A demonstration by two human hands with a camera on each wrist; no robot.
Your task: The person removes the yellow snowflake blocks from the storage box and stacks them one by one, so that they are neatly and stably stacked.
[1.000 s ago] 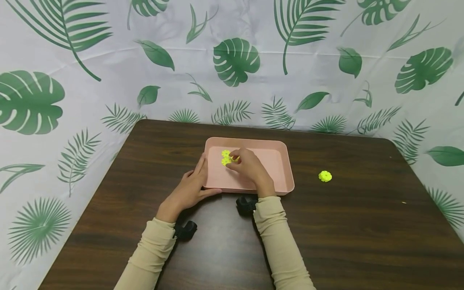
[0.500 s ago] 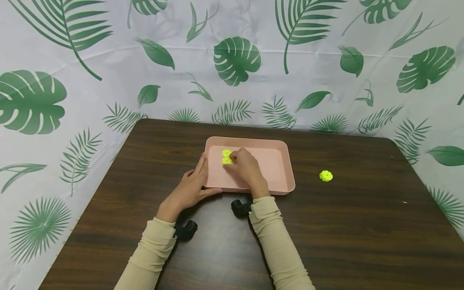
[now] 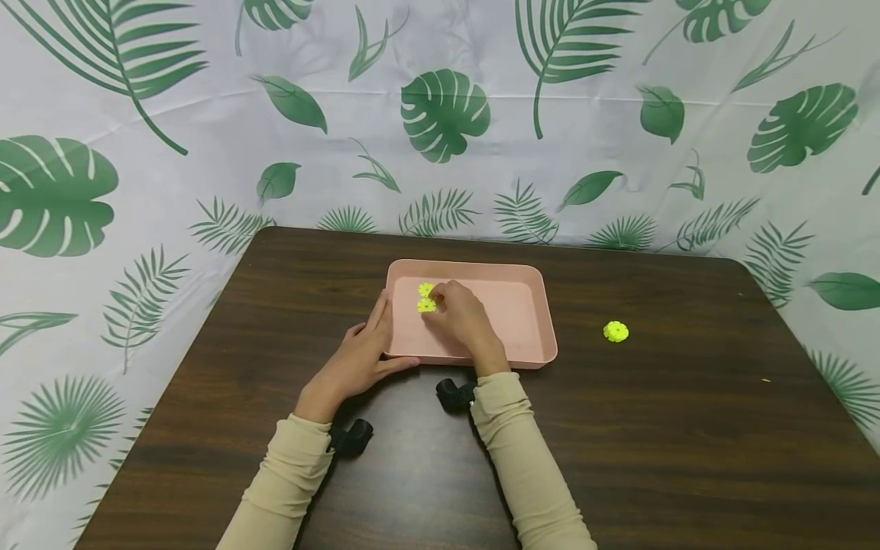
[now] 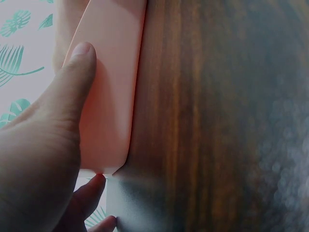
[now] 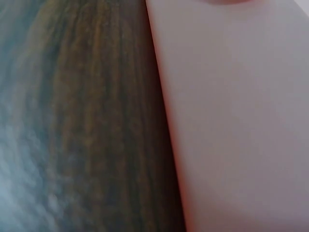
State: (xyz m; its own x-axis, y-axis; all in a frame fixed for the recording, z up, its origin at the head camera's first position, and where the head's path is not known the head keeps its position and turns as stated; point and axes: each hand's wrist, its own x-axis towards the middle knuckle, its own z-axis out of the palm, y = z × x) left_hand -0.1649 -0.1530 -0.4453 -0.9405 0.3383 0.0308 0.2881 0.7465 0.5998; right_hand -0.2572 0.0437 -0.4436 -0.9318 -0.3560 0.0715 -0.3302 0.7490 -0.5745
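Observation:
Two yellow flower-shaped pieces lie near the left end of a shallow pink tray. My right hand reaches over the tray's front wall, with curled thumb and fingers around a third yellow flower-shaped piece, now mostly hidden behind them, right beside the other two. My left hand braces the near left corner of the tray, its fingers straight along the left side and its thumb flat against the front wall. In the right wrist view, the tray wall fills the right half.
To the right of the tray, another yellow flower-shaped piece or small stack rests on the dark wooden table. A tiny pale scrap lies farther right. A leaf-printed curtain hangs behind the table.
My right hand has shifted slightly left toward the two flower-shaped pieces; the bit of yellow seen between its fingers is now hidden. My left hand and the tray stay put.

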